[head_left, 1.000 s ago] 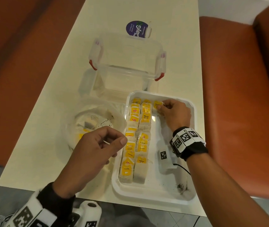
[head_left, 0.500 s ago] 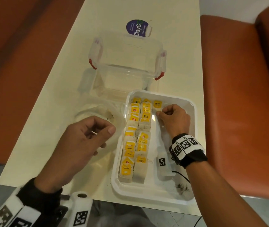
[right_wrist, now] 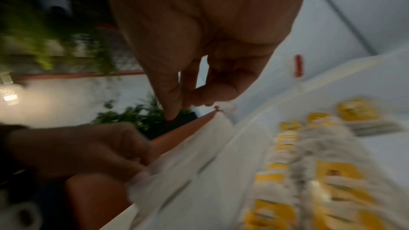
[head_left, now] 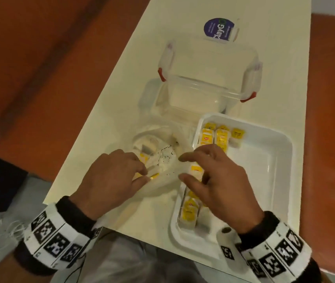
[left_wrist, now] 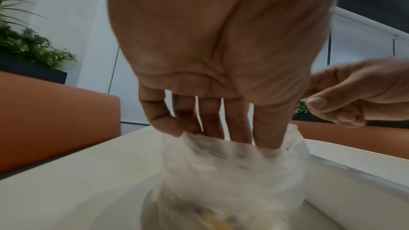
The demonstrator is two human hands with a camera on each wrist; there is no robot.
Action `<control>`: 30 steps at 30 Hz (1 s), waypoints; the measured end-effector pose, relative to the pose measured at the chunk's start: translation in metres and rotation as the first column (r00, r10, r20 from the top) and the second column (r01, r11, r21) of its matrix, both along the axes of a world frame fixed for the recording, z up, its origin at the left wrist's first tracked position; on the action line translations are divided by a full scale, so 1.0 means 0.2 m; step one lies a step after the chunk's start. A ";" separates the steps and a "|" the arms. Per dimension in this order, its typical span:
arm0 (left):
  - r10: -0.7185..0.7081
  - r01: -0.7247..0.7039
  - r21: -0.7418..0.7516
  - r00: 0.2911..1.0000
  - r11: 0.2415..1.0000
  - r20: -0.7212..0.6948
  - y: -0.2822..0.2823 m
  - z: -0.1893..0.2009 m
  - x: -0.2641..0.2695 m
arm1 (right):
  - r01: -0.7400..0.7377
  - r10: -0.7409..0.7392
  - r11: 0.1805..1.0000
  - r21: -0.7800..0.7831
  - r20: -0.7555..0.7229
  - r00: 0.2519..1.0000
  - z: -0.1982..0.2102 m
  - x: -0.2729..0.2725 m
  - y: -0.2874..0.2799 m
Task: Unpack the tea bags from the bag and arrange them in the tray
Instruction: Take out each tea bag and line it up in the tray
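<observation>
A clear plastic bag (head_left: 163, 160) with a few yellow-tagged tea bags inside lies on the table left of the white tray (head_left: 268, 166). My left hand (head_left: 142, 173) pinches the bag's near rim; in the left wrist view its fingers (left_wrist: 223, 128) dig into the crumpled plastic (left_wrist: 232, 167). My right hand (head_left: 180, 168) hovers over the tray's left wall with spread fingers, holding nothing, its tips just at the bag's mouth. Tea bags (head_left: 216, 137) fill two columns in the tray, with one more (head_left: 237, 135) starting a third. The right wrist view is blurred but shows those rows (right_wrist: 314, 163).
An open clear storage box (head_left: 209, 82) with red clips stands behind the tray, and a purple-labelled item (head_left: 219, 29) lies beyond it. Orange benches (head_left: 329, 119) flank the narrow table. The tray's right half (head_left: 264, 180) is bare.
My right hand left a tea bag at the far end of the tray and swung back left to the bag's mouth. My left hand dropped onto the bag and pinched its rim.
</observation>
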State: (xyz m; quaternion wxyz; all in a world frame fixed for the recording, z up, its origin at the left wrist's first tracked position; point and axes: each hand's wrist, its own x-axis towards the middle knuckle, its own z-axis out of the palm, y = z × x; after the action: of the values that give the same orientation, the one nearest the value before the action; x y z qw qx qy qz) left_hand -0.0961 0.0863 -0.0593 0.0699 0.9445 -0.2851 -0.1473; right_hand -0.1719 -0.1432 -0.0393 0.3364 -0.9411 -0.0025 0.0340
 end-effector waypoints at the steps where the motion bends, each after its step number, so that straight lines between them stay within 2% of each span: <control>1: -0.011 0.011 -0.002 1.000 1.000 0.008 0.00 -0.01 -0.01 | -0.115 0.114 0.992 -0.048 -0.026 0.993 0.00 0.00 0.05; 4: -0.019 0.020 0.039 0.999 0.999 -0.027 0.00 -0.02 -0.01 | -0.296 0.292 0.929 -0.223 -0.047 0.955 -0.07 0.03 0.16; 8: -0.069 0.069 -0.016 0.998 0.998 -0.008 0.00 -0.01 0.09 | -0.319 0.315 0.883 -0.343 -0.068 0.946 -0.14 0.06 0.23; 10: -0.193 0.193 0.078 0.981 0.978 0.001 -0.04 -0.01 0.17 | -0.321 0.301 0.873 -0.368 -0.113 0.947 -0.14 0.06 0.25; 12: -0.306 0.299 0.272 0.952 0.915 -0.016 -0.08 -0.01 0.23 | -0.322 0.289 0.867 -0.381 -0.142 0.947 -0.13 0.05 0.27; 15: -0.338 0.308 0.438 0.941 0.845 -0.010 -0.08 -0.03 0.29 | -0.377 0.321 0.855 -0.357 -0.208 0.924 -0.12 0.06 0.29; 18: -0.346 0.314 0.507 0.938 0.802 -0.034 -0.07 -0.01 0.29 | -0.367 0.296 0.858 -0.359 -0.238 0.925 -0.10 0.07 0.29; 23: -0.420 0.427 0.483 0.898 0.765 -0.129 -0.06 0.03 0.21 | -0.364 0.296 0.874 -0.321 -0.242 0.924 -0.08 0.07 0.29; 25: -0.504 0.470 0.482 0.861 0.739 -0.068 -0.05 0.02 0.18 | -0.335 0.282 0.893 -0.302 -0.206 0.937 -0.07 0.08 0.28; 28: -0.644 0.552 0.431 0.760 0.713 0.092 -0.03 -0.01 0.17 | -0.311 0.264 0.902 -0.301 -0.187 0.946 -0.06 0.08 0.28; 30: -0.696 0.640 0.343 0.715 0.687 0.060 -0.04 -0.03 0.17 | -0.330 0.282 0.900 -0.284 -0.199 0.939 -0.05 0.07 0.28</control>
State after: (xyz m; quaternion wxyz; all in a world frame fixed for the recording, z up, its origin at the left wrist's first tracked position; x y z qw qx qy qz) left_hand -0.0624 0.0788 -0.0645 -0.1585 0.7832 -0.5902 -0.1151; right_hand -0.1575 -0.0870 -0.0489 0.1727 -0.9648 -0.1194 0.1586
